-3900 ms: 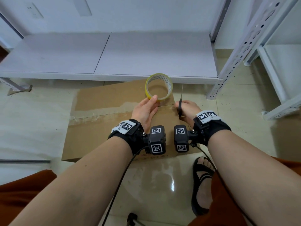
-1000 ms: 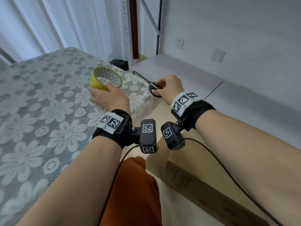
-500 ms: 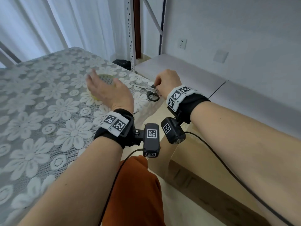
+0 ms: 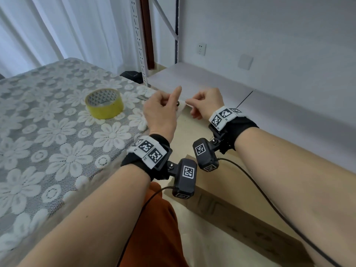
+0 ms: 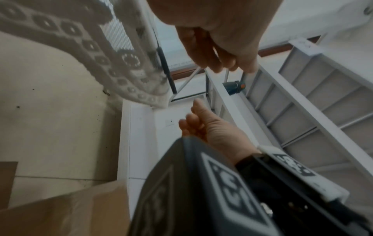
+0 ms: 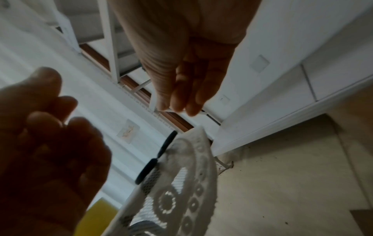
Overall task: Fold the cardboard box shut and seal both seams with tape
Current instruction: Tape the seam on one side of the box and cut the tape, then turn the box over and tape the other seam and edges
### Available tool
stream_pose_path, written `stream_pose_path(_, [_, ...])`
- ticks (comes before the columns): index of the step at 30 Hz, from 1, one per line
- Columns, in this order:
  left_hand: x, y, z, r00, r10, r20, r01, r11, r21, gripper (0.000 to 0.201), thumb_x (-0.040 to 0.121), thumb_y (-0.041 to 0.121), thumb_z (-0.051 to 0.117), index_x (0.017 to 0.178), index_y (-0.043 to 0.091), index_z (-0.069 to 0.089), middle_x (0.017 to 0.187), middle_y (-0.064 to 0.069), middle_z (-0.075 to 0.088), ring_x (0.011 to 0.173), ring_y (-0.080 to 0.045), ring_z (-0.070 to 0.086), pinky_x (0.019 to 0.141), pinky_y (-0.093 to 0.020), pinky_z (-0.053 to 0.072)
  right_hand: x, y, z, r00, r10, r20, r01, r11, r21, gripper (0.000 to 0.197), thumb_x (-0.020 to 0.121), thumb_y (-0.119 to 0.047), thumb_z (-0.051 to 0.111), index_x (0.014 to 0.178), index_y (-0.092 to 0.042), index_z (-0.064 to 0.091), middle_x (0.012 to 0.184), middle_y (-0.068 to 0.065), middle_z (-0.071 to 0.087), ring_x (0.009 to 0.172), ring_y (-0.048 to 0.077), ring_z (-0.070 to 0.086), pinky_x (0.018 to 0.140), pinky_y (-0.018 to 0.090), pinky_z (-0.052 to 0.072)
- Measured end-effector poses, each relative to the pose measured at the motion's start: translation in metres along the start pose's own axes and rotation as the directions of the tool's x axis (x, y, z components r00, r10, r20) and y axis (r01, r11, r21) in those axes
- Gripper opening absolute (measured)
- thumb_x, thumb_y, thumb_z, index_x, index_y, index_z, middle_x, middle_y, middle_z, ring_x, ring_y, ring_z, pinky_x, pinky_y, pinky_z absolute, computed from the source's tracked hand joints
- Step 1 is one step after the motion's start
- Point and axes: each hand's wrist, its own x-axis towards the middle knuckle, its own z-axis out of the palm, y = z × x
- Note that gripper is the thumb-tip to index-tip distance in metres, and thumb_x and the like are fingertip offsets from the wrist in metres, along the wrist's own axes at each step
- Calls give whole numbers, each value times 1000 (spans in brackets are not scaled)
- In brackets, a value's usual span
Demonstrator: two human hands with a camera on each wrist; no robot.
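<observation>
Hovered with both hands, left and right, close together, fingers loosely curled and holding nothing, above the corner of the bench under a white floral lace cloth, yellow tape roll resting upon it, brown cardboard box below on the floor.

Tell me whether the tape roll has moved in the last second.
Yes. The tape roll left the left hand and now sits on the floral tablecloth.
</observation>
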Motion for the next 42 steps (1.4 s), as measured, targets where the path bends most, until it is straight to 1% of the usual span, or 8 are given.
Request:
stream_pose_path(4, [-25, -9, 26, 915, -179, 362, 120, 976, 180, 39, 95, 38, 54, 64, 15, 62, 51, 4, 57, 50, -9, 53, 64, -30, 49, -23, 43, -23, 981, 169, -100, -168, 986, 15, 29, 92, -25, 58, 69, -8, 61, 48, 10, 57, 38, 18, 52, 44, 24, 45])
stream_pose_path(9, [-63, -58, 54, 655, -522, 547, 241, 830, 503, 38, 95, 4, 39, 130, 7, 53, 103, -5, 69, 98, -18, 62, 94, -34, 49, -58, 140, -62, 836, 494, -236, -491, 868, 77, 25, 94, 2, 38, 92, 0, 63, 68, 14, 59, 50, 24, 52, 53, 33, 50])
stream_pose_path(12, [-84, -84, 67, 590, -608, 531, 115, 714, 690, 48, 96, 10, 43, 143, 3, 37, 144, -13, 45, 130, -29, 44, 107, -35, 36, -93, 184, -95, 720, 585, -374, -616, 787, 44, 29, 86, 10, 42, 76, -6, 64, 96, 19, 67, 75, 26, 57, 77, 37, 50])
stream_pose_path(16, [-106, -114, 84, 584, -624, 519, 13, 646, 763, 42, 90, 13, 52, 130, 2, 48, 136, -17, 50, 121, -34, 51, 100, -37, 44, -141, 219, -135, 571, 582, -579, -747, 661, -72, 27, 87, 5, 46, 99, -7, 67, 118, 14, 61, 108, 31, 55, 89, 32, 43])
stream_pose_path(19, [-121, -132, 101, 595, -541, 594, -289, 546, 786, 69, 90, 33, 57, 147, 7, 27, 158, -12, 14, 144, -29, 19, 118, -40, 22, -159, 242, -149, 570, 554, -606, -792, 568, -225, 34, 91, -11, 51, 125, -8, 55, 145, 11, 38, 135, 30, 31, 109, 37, 27])
stream_pose_path(23, [-143, -141, 119, 443, -511, 737, -647, 387, 657, 74, 95, 57, 33, 153, 24, 2, 160, -8, -11, 147, -33, -9, 120, -45, 3, -172, 261, -149, 666, 543, -512, -746, 467, -475, 60, 96, -37, 43, 147, -9, 27, 158, 11, 11, 146, 30, 8, 118, 45, 12])
stream_pose_path(33, [-153, -143, 128, 624, -578, 526, -490, 236, 839, 107, 77, 85, 22, 152, 15, -8, 157, -23, -12, 145, -38, -8, 118, -52, 1, -190, 272, -154, 544, 621, -565, -838, 371, -400, 94, 87, -67, 37, 151, -8, 0, 158, 16, -3, 146, 32, 1, 118, 44, 6])
stream_pose_path(42, [-122, -147, 117, 689, -628, 361, -83, 427, 900, 109, 65, 73, 66, 141, 2, 31, 139, -21, 43, 126, -37, 44, 102, -45, 41, -176, 276, -178, 260, 745, -615, -923, 378, 68, 82, 83, -52, 60, 139, -1, 30, 143, 17, 39, 132, 34, 35, 109, 45, 28])
